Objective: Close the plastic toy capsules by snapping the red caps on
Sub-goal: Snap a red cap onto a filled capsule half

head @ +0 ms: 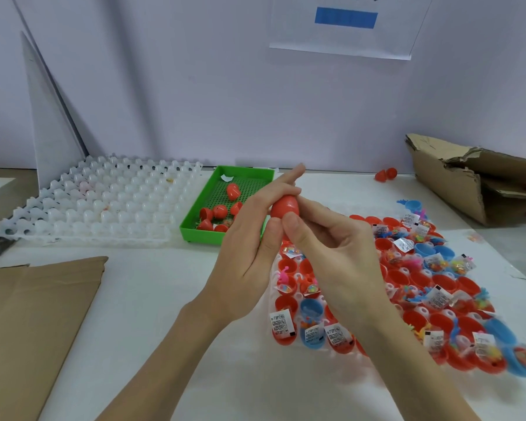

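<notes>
Both hands are meeting up in the air over the table (170, 299) right now. My left hand (249, 238) is cupping a red capsule (284, 206) from the side, fingers mostly straight along it and the thumb pressing on its lower end, while my right hand (331, 241) is pinching the same capsule from the other side, thumb in front and fingers curling behind. It's looking like a whole egg shape, both halves red, though I can't tell if the seam is fully snapped.

Below my right hand, a clear tray (316, 349) is sitting with rows of open capsule halves (419, 279), mostly red with a few blue ones, lots of them holding little toys and printed packets.

Further back, a green bin (195, 221) is holding loose red caps (219, 211). Just left of it, touching or nearly so, an empty white tray (104, 202) is lying flat. 1 stray red piece (386, 174) is sitting near the wall, close to a torn cardboard box (468, 183) on the right. Flat cardboard (34, 323) is lying at my near left.
</notes>
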The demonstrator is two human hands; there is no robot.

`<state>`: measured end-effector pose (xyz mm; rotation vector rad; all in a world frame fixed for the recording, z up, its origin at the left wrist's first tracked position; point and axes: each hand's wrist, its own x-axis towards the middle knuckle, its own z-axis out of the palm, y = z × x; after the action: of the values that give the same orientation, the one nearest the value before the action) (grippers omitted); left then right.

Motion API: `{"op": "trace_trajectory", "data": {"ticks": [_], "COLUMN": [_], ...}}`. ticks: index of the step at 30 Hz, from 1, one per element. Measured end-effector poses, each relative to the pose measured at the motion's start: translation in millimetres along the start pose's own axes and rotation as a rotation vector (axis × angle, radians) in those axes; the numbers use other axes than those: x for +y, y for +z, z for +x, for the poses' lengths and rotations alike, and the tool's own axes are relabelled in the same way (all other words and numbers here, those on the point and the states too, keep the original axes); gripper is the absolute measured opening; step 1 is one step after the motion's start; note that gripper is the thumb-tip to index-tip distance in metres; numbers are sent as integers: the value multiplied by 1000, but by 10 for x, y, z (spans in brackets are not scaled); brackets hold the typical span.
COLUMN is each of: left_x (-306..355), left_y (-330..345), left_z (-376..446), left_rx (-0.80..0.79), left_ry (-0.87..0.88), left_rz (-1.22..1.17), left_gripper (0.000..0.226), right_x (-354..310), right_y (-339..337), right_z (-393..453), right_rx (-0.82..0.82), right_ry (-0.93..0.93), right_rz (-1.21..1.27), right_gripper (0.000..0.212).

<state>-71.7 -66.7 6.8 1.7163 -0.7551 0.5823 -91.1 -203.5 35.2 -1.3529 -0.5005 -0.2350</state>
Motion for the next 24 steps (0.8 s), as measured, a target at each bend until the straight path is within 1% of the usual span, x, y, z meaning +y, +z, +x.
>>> {"op": "trace_trajectory", "data": {"ticks": [3,5,8,11,13,15,16,17,19,20,22,23,24], "left_x": [4,-6,-28,-15,-18,-28,-37,-44,-53,-57,-61,-61,-62], "left_y": [5,4,19,28,3,-31,-48,-59,-64,-75,-73,-71,-70], "left_z": [14,17,9,6,0,-6,1,9,26,25,30,30,29], "left_rx": [-6,5,12,31,62,109,138,164,208,223,239,238,234], "left_ry": [0,-20,-84,-162,-165,-165,-172,-186,-223,-237,-253,-260,-267], "left_rz": [14,33,42,-2,-1,3,11,20,32,41,57,64,71], "left_gripper": [39,39,42,49,50,48,47,46,44,44,43,42,42], "right_x": [6,28,52,29,14,-19,-51,-92,-214,-286,-476,-573,-648], "right_y": [-13,-35,-64,-55,-44,-89,-138,-215,-441,-586,-953,-1136,-1314], "right_z": [11,22,41,63,74,93,127,186,424,588,979,1168,1329], "right_rx": [3,8,-1,6,36,120,168,204,250,284,402,459,501], "right_ry": [-9,26,97,102,104,150,198,264,399,436,410,368,334], "right_rz": [-23,-27,-34,-142,-226,-233,-173,-60,277,426,605,687,755], "right_gripper": [27,27,29,28,28,26,23,22,22,20,18,23,33]}}
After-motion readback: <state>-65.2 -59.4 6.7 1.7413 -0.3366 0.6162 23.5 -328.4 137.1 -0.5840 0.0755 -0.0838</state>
